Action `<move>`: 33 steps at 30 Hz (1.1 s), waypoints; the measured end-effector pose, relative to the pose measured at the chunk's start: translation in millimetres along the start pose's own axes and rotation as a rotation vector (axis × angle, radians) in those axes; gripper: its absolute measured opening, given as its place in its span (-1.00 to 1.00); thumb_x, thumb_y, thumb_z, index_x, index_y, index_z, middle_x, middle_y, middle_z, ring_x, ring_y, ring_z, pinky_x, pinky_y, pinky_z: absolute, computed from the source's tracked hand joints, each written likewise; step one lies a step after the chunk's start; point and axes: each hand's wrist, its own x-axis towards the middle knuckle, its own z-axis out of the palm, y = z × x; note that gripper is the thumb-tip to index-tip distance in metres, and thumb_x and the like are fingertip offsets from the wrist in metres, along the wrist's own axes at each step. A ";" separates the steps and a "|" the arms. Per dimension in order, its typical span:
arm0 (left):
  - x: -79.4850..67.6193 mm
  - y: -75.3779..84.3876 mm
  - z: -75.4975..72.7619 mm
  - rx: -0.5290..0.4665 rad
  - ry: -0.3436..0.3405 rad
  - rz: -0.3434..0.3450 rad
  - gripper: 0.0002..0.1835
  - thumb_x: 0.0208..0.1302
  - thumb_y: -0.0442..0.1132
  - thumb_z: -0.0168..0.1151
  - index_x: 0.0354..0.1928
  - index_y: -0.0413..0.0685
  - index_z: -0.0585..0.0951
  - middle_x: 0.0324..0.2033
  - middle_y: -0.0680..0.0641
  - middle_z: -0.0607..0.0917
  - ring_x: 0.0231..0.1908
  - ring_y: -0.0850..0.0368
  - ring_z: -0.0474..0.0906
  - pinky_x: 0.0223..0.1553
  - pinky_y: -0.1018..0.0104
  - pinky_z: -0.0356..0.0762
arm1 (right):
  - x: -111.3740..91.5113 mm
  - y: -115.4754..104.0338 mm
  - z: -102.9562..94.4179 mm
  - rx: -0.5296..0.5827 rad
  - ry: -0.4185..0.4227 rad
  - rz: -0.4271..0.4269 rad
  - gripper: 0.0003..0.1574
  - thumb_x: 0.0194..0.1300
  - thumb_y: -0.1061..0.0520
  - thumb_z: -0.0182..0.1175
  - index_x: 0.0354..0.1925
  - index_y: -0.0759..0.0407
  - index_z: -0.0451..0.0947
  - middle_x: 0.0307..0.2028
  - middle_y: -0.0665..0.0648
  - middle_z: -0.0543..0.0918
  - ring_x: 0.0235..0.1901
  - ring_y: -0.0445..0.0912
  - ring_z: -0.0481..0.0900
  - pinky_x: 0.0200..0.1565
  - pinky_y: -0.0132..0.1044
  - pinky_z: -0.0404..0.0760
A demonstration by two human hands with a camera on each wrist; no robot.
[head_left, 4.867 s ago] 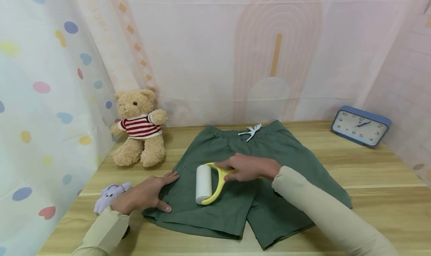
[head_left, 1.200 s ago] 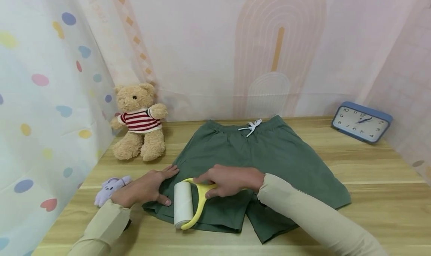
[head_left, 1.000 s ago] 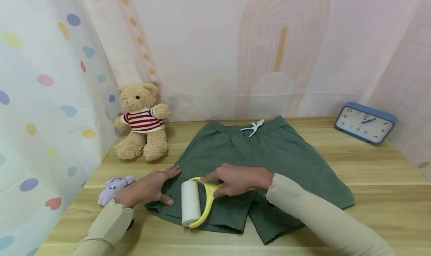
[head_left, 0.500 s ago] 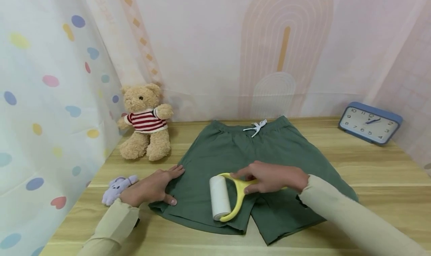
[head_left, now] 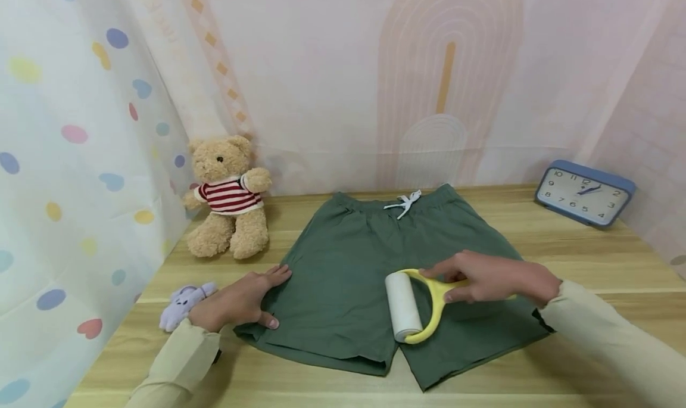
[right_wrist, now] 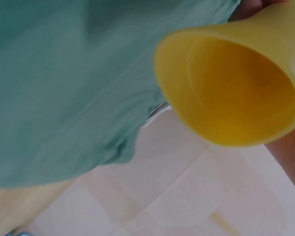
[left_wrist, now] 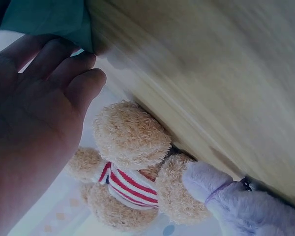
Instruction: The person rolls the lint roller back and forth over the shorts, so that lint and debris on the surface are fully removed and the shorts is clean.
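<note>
Dark green shorts (head_left: 343, 265) with a white drawstring lie spread out, waistband toward the back. My right hand (head_left: 482, 277) grips the yellow handle of a lint roller (head_left: 404, 307), whose white roll rests over the crotch of the shorts, between the two legs. In the right wrist view the hollow end of the yellow handle (right_wrist: 231, 93) fills the right side, and most of the hand is hidden. My left hand (head_left: 243, 301) presses with spread, straight fingers on the left side edge of the shorts.
A teddy bear (head_left: 227, 196) in a striped sweater sits at the back left. A small lilac plush toy (head_left: 182, 308) lies beside my left wrist. At the back right of the wooden table (head_left: 600, 265) stands a blue clock (head_left: 585, 193). Printed curtains border the back and sides.
The lint roller, held by my right hand, has moved from the left leg's hem rightward across the shorts to the crotch. My left hand stays on the left edge.
</note>
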 end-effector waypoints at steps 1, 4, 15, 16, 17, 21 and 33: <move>0.2 0.0 0.4 -0.002 0.001 0.003 0.07 -0.02 -0.10 0.58 0.50 -0.31 0.24 0.51 -0.39 0.20 0.48 -0.41 0.13 0.40 -0.23 0.32 | -4.4 1.9 -1.2 0.008 0.003 -0.001 -0.28 0.42 0.08 0.24 0.44 0.28 0.32 -0.29 0.06 0.72 -0.56 -0.39 0.39 -0.41 -0.46 0.53; 0.7 0.4 1.2 -0.008 0.003 0.013 0.07 -0.02 -0.11 0.58 0.49 -0.33 0.24 0.50 -0.40 0.20 0.48 -0.41 0.14 0.40 -0.22 0.32 | -17.8 7.3 -4.6 0.024 0.016 -0.006 -0.27 0.42 0.07 0.24 0.43 0.33 0.33 -0.25 0.15 0.74 -0.53 -0.40 0.42 -0.40 -0.47 0.54; -2.2 0.1 -3.5 0.013 0.007 -0.002 0.07 -0.02 -0.09 0.57 0.50 -0.30 0.24 0.51 -0.37 0.20 0.49 -0.41 0.13 0.39 -0.24 0.32 | -73.5 36.0 -28.9 0.106 0.024 0.093 -0.22 0.38 0.06 0.27 0.41 0.39 0.32 -0.62 -0.08 0.48 -0.64 -0.33 0.43 -0.53 -0.38 0.56; -2.1 -0.5 -3.7 0.014 0.006 -0.002 0.07 -0.02 -0.09 0.57 0.50 -0.30 0.24 0.51 -0.38 0.19 0.48 -0.42 0.13 0.39 -0.25 0.32 | -78.2 39.2 -31.1 0.099 0.028 0.091 -0.22 0.37 0.05 0.28 0.41 0.40 0.33 -0.61 -0.08 0.49 -0.63 -0.34 0.44 -0.52 -0.38 0.57; -2.0 -1.0 -3.8 0.012 0.003 -0.003 0.07 -0.02 -0.09 0.57 0.50 -0.31 0.24 0.51 -0.38 0.19 0.48 -0.42 0.13 0.39 -0.25 0.32 | -82.8 42.6 -33.0 0.092 0.033 0.092 -0.21 0.37 0.05 0.28 0.40 0.41 0.33 -0.61 -0.08 0.49 -0.63 -0.34 0.43 -0.52 -0.38 0.57; -0.8 -2.0 -3.3 0.001 -0.004 0.003 0.07 -0.02 -0.10 0.58 0.50 -0.32 0.24 0.51 -0.40 0.19 0.48 -0.43 0.13 0.39 -0.25 0.31 | -101.0 55.4 -37.7 0.042 0.063 0.084 -0.26 0.36 0.05 0.29 0.35 0.43 0.39 -0.62 -0.13 0.36 -0.60 -0.41 0.30 -0.54 -0.44 0.43; 3.4 -2.7 0.0 -0.007 -0.015 -0.006 0.09 -0.03 -0.09 0.57 0.51 -0.30 0.23 0.52 -0.39 0.17 0.48 -0.45 0.11 0.39 -0.32 0.26 | -161.6 91.4 -47.5 -0.033 0.103 0.028 -0.39 0.31 0.26 0.28 0.30 0.34 0.48 -0.69 0.09 0.41 -0.59 -0.48 0.31 -0.59 -0.46 0.40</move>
